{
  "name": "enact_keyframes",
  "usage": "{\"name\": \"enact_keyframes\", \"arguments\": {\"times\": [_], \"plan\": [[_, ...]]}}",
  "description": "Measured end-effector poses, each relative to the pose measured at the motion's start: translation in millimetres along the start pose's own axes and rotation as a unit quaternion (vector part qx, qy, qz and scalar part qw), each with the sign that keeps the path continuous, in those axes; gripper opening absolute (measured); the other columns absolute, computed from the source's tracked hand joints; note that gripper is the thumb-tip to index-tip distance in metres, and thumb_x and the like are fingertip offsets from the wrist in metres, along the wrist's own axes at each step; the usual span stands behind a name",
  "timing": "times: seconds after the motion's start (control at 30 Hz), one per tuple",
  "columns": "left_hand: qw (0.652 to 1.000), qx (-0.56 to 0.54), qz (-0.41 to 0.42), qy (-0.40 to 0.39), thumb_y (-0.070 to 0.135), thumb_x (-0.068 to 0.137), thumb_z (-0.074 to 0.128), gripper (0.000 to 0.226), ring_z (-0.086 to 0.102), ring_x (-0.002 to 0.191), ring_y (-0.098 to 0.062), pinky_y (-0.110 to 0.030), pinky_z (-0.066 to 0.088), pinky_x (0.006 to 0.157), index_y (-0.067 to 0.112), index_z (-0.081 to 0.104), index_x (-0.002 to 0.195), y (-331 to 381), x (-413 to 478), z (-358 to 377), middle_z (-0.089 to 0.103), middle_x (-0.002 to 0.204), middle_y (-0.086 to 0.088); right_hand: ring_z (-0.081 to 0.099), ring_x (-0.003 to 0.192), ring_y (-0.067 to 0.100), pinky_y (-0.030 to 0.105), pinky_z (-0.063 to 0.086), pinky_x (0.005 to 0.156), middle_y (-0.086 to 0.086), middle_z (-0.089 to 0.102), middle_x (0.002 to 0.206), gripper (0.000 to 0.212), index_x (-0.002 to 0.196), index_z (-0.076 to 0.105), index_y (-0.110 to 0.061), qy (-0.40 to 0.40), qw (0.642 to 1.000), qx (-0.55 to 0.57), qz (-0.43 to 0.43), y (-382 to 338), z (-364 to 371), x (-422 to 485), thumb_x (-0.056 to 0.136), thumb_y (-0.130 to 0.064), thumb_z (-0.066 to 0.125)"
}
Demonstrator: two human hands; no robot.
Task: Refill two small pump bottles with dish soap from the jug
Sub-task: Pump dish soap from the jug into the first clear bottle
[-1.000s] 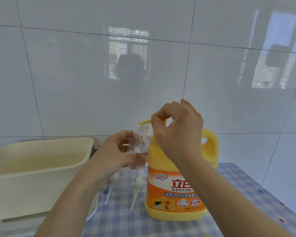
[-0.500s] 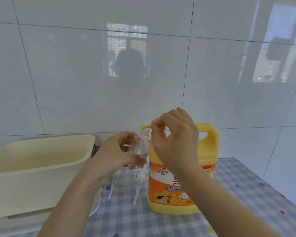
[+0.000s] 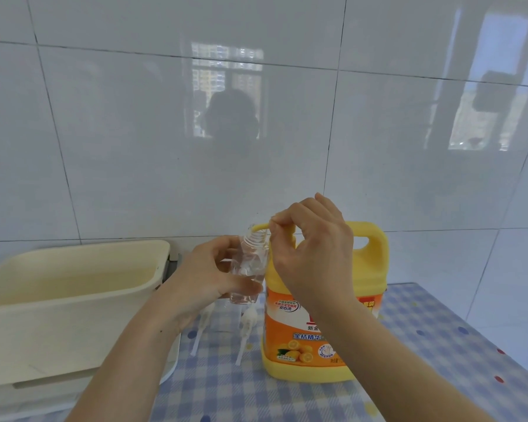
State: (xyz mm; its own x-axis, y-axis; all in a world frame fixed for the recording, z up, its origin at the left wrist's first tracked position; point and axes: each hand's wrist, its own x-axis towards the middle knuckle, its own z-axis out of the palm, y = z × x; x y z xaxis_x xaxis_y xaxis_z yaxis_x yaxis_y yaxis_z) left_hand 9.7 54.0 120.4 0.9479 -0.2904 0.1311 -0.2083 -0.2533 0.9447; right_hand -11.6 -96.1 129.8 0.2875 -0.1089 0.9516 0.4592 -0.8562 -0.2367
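We see the left hand wrapped round a small clear plastic bottle, thumb across its front. The bottle is capless and held in the air, with its threaded neck just under the tip of the yellow pump spout. There's a little clear liquid in the bottle's base. The right hand is on top of the large yellow dish-soap jug, fingers curled and pinching the spout. The jug stands on the blue-checked tabletop. Two white pump heads with dip tubes lie below the bottle. A cream plastic tub sits at left.
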Motion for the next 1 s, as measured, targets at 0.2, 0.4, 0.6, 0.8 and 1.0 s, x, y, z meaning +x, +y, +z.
{"name": "enact_keyframes", "arguments": {"times": [0.2, 0.4, 0.6, 0.8, 1.0], "plan": [[1.000, 0.002, 0.001, -0.004, 0.001, 0.066, 0.083, 0.056, 0.067, 0.102, -0.019, -0.046, 0.058, 0.087, 0.027, 0.064, 0.113, 2, -1, 0, 0.070, 0.110, 0.004, 0.045, 0.061, 0.014, 0.042, 0.050, 0.090, -0.002, 0.059, 0.063, 0.011, 0.066, 0.065, -0.009, 0.005, 1.000, 0.000, -0.002, -1, -1, 2, 0.076, -0.007, 0.067], [1.000, -0.014, 0.003, 0.000, 0.003, 0.066, 0.084, 0.056, 0.067, 0.102, -0.021, -0.046, 0.058, 0.087, 0.026, 0.064, 0.114, 6, -2, 1, 0.070, 0.110, 0.003, 0.049, 0.061, 0.015, 0.028, 0.047, 0.085, -0.004, 0.059, 0.061, 0.013, 0.064, 0.064, -0.012, 0.003, 1.000, 0.014, 0.023, -6, -6, 11, 0.076, -0.009, 0.066], [0.999, -0.030, 0.021, 0.003, 0.006, 0.067, 0.083, 0.056, 0.068, 0.100, -0.018, -0.039, 0.060, 0.083, 0.026, 0.063, 0.115, 9, -4, 0, 0.070, 0.111, 0.005, 0.054, 0.059, 0.016, 0.027, 0.033, 0.105, -0.005, 0.062, 0.061, 0.013, 0.064, 0.066, -0.014, -0.020, 0.999, -0.005, 0.033, -8, -9, 29, 0.077, -0.012, 0.066], [0.999, -0.035, 0.022, 0.021, 0.011, 0.064, 0.085, 0.058, 0.067, 0.102, -0.021, -0.041, 0.059, 0.085, 0.023, 0.064, 0.116, 8, -3, -2, 0.070, 0.111, 0.003, 0.052, 0.058, 0.014, 0.031, 0.036, 0.105, -0.006, 0.061, 0.060, 0.014, 0.063, 0.065, -0.015, -0.020, 0.999, 0.009, 0.028, -7, -10, 27, 0.076, -0.011, 0.066], [0.999, -0.017, 0.029, 0.030, 0.014, 0.063, 0.086, 0.061, 0.066, 0.104, -0.019, -0.043, 0.058, 0.088, 0.025, 0.063, 0.118, 9, -3, -1, 0.070, 0.111, 0.005, 0.054, 0.061, 0.015, 0.024, 0.033, 0.104, -0.006, 0.061, 0.062, 0.014, 0.064, 0.066, -0.014, -0.011, 1.000, 0.017, 0.020, -4, -8, 23, 0.077, -0.013, 0.065]]}}
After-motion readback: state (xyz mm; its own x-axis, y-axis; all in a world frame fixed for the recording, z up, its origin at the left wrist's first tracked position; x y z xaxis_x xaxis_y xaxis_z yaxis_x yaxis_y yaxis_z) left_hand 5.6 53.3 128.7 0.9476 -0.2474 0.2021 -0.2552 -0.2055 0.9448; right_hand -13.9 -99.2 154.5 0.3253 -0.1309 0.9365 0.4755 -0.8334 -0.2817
